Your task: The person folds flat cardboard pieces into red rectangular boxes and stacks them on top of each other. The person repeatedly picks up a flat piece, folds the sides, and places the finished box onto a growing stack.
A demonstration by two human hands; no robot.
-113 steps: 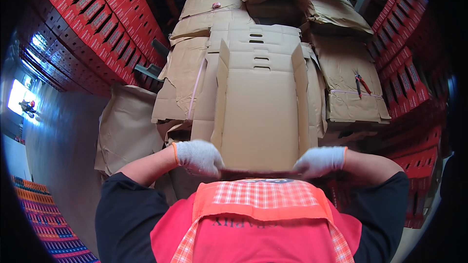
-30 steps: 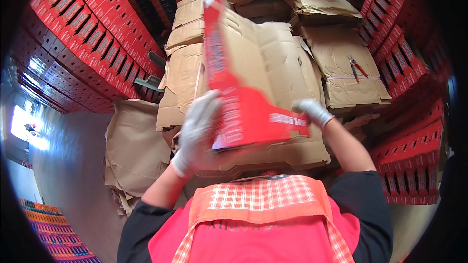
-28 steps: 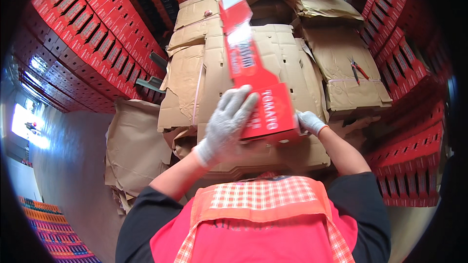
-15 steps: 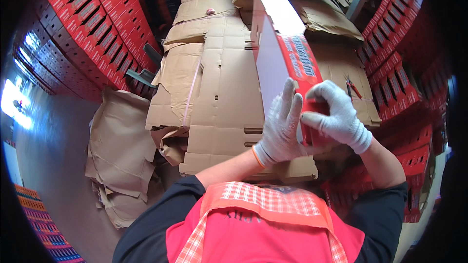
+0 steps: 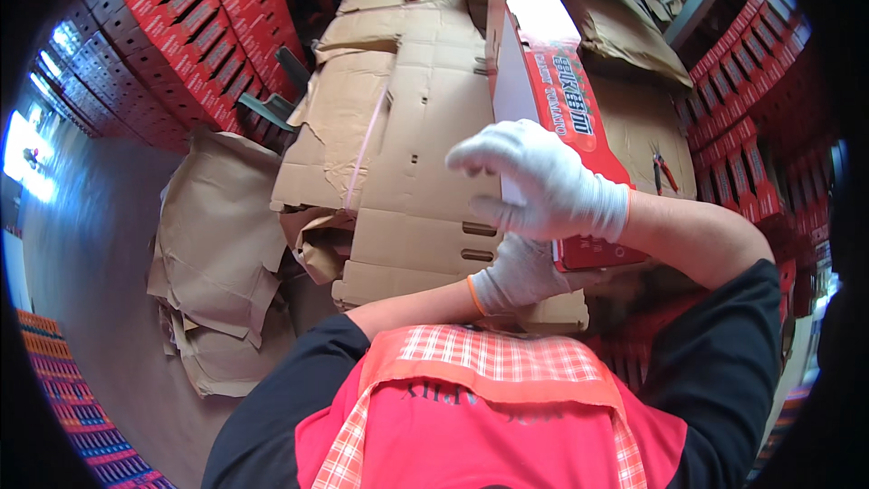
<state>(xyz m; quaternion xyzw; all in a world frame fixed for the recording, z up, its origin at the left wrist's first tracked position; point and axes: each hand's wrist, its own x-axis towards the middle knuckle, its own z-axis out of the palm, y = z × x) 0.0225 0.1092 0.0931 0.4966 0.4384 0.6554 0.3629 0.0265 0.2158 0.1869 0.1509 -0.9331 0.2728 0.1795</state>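
Note:
A red printed carton (image 5: 566,100) with a white inner side stands on edge over the flat brown cardboard in front of me. My right hand (image 5: 543,177), in a white knitted glove, reaches leftward across the carton's near part. Its fingers are stretched out and apart from the thumb, with nothing seen between them. My left hand (image 5: 520,276), also gloved, is at the carton's near lower corner, below the right hand. Its fingers are hidden behind the right hand and the carton, so its grip does not show.
Flat brown cardboard sheets (image 5: 425,154) lie stacked beneath the carton. Red-handled pliers (image 5: 665,172) rest on the right. Stacked red cartons (image 5: 217,27) rise at left and right. Crumpled brown paper (image 5: 217,235) lies on the left, near a metal bracket (image 5: 267,111).
My right hand has moved left from the carton's red outer face across to its white inner side, and its fingers have opened. My left hand has dropped lower, its fingers now covered.

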